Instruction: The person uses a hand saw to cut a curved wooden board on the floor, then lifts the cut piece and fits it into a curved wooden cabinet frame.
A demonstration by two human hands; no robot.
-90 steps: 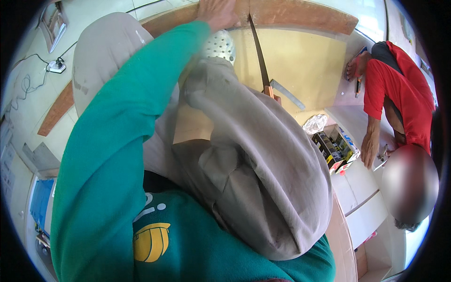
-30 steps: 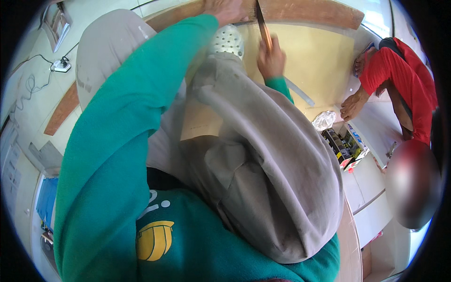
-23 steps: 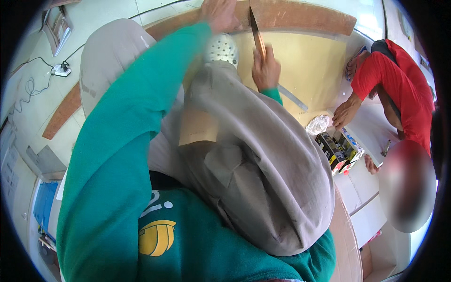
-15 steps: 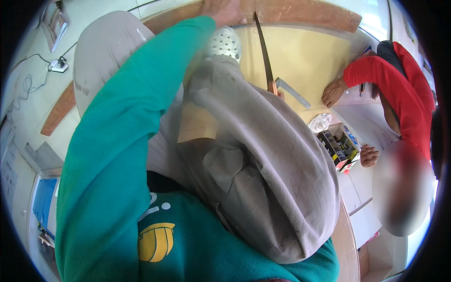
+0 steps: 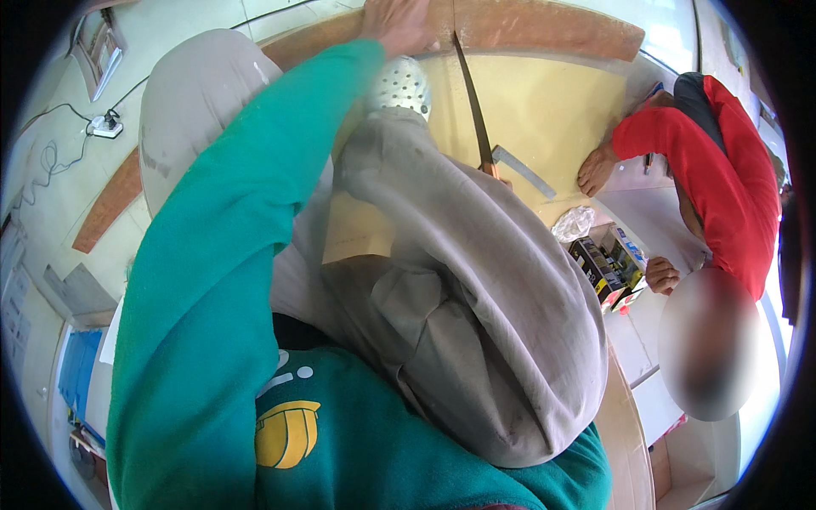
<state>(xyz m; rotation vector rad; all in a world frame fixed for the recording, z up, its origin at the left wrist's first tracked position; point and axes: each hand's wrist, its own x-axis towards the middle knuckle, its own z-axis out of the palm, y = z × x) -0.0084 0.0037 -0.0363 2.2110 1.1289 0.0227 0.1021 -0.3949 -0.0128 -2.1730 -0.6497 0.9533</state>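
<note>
Pale floor (image 5: pixel 191 15) tiles with dark joints spread across the left, a white socket (image 5: pixel 106 126) and cable (image 5: pixel 49 161) on them, while bright light (image 5: pixel 671 30) whitens the upper right.

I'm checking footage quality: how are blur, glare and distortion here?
Head view: the wooden board looks bowed, likely by the fisheye, corners black; head view: a bright patch beyond its right end; head view: the co-worker's head is blurred out, the perforated shoe hazy at left, the saw blade fairly sharp.
</note>
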